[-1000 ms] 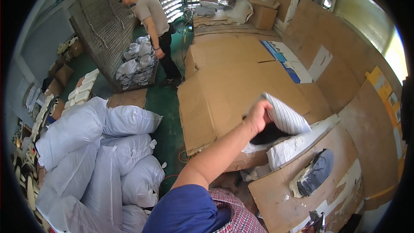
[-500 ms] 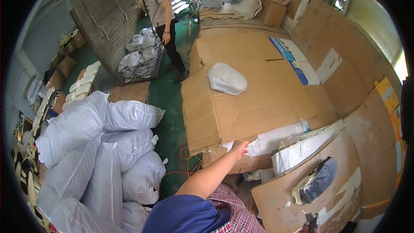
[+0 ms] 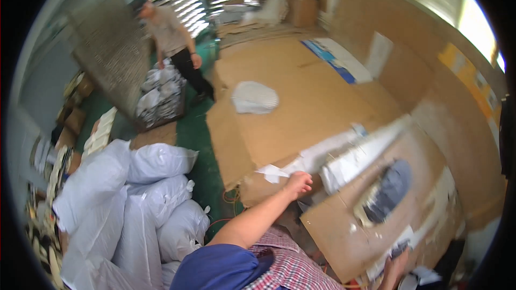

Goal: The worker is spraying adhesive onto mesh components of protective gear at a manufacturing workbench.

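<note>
One head view, looking down over a storeroom floor laid with flattened cardboard sheets (image 3: pixel 301 113). The person's left hand (image 3: pixel 297 183) reaches forward from the lower middle, fingers curled loosely together, resting at the edge of a cardboard sheet just beside white plastic wrapping (image 3: pixel 344 156) that lies in a long strip across the boards. Whether the fingers pinch the wrapping cannot be told; the picture is blurred there. The right hand (image 3: pixel 395 268) shows only partly at the bottom edge, near a white scrap on a cardboard panel, and its state cannot be told.

Farther out on the cardboard, well apart from both hands, lies a white bundled packet (image 3: pixel 254 97) on its own. To the right of the left hand, a dark blue-grey item in clear wrapping (image 3: pixel 388 190) rests on a cardboard panel.

On the left, several large white sacks (image 3: pixel 134 193) are heaped together on the green floor, stuffed full and closed. Behind them a wire cage trolley (image 3: pixel 160 102) holds more white bagged packets. Another person (image 3: pixel 174 43) stands just beside that trolley. At the far end sit brown cardboard boxes (image 3: pixel 303 8), their contents not visible.
</note>
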Tool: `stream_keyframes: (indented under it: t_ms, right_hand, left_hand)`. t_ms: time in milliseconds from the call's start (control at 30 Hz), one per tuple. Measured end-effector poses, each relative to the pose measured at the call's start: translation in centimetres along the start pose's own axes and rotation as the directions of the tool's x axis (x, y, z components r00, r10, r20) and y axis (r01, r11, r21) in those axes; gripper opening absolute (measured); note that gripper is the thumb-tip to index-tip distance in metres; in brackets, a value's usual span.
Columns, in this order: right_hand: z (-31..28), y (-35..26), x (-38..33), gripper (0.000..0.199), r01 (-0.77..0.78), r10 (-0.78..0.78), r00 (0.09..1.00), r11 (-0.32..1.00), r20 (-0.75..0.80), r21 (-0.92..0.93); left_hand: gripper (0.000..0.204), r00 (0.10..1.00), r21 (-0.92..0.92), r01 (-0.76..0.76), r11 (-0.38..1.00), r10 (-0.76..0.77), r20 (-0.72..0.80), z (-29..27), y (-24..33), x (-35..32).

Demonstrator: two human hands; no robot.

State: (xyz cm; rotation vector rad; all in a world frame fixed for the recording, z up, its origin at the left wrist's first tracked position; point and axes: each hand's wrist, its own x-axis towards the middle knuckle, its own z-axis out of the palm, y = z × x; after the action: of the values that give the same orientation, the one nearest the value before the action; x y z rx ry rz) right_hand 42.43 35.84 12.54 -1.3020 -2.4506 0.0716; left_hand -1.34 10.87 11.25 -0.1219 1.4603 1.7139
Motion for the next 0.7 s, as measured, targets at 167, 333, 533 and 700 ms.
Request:
stream_keyframes:
  t_ms: [167,333,533,700]
  right_hand:
    - [-8.1,5.1,1.1,0.040,-0.083,0.081,0.958,0.997,-0.276,0.004]
    - [-16.4,12.6,-1.0,0.037,-0.338,0.209,0.845,0.922,-0.493,-0.189]
    - [-15.5,19.0,-7.7,0.039,-0.381,0.389,0.873,0.921,-0.295,0.086]
    - [-9.7,17.8,-5.4,0.028,-0.377,0.446,0.886,0.852,-0.125,0.364]
  left_hand:
    - [0.021,0.994,-0.063,0.071,0.995,-0.065,0.088,6.9,-2.0,-2.5]
    - [0.019,0.996,0.040,-0.044,0.998,0.041,0.083,12.9,-1.8,-5.6]
    - [0.017,0.964,0.184,-0.030,0.982,-0.021,0.266,24.3,-5.8,-8.2]
    - [0.018,0.885,0.402,-0.017,0.916,-0.173,0.433,30.4,-10.5,-9.5]
